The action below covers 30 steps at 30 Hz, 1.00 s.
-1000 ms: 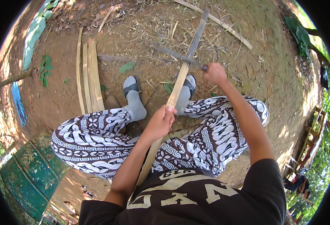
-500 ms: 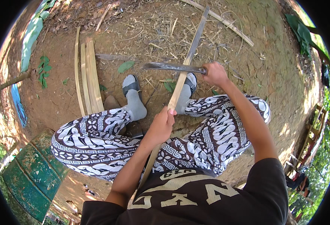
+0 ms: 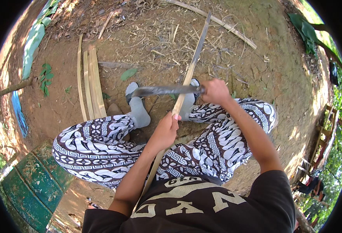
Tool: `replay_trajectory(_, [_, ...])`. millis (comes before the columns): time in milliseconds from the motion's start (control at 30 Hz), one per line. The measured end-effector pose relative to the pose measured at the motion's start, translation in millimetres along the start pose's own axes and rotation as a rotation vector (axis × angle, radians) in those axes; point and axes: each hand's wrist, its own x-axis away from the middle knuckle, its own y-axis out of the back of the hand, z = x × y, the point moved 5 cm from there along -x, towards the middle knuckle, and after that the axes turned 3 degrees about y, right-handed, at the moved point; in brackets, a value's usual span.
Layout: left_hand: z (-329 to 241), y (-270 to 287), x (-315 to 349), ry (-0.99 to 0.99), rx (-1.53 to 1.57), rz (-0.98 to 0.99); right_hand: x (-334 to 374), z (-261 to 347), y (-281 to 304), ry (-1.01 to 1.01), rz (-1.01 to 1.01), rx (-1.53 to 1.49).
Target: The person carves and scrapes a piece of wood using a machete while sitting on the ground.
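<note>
A long bamboo strip (image 3: 181,93) slants from beside my torso, between my legs, out to the shavings ahead; its far part is dark, its nearer part pale and scraped. Wrapped round it between my knees is my left hand (image 3: 166,131), thumb on top. In my right hand (image 3: 216,91) is the handle of a machete (image 3: 165,89). The long dark blade, slightly blurred, lies across the strip a little ahead of my left hand and points left. Where exactly the edge meets the strip is hard to make out.
Several pale bamboo strips (image 3: 96,85) lie at the left by my knee. Thin shavings (image 3: 159,42) litter the dirt ahead, with another long strip (image 3: 217,21) beyond. A green metal drum (image 3: 34,186) stands at the lower left. My sandalled feet (image 3: 134,93) flank the work.
My right hand has drawn the machete along the strip toward me and slightly left. My left hand keeps its grip in nearly the same place.
</note>
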Motion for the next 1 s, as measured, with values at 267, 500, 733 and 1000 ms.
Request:
replay_trajectory(267, [-10, -2, 5, 0.235, 0.229, 0.137, -36, -74, 0, -0.35, -0.164, -0.182])
replay_trajectory(500, [-6, 0, 7, 0.265, 0.296, 0.126, -52, -95, -4, -0.279, -0.081, -0.06])
replay_trajectory(733, [-17, 1, 6, 0.324, 0.422, 0.225, -40, -101, -20, -0.094, -0.056, 0.079])
replay_trajectory(1000, [-14, 2, 10, 0.284, 0.378, 0.194, -33, -95, -9, -0.409, -0.084, -0.14])
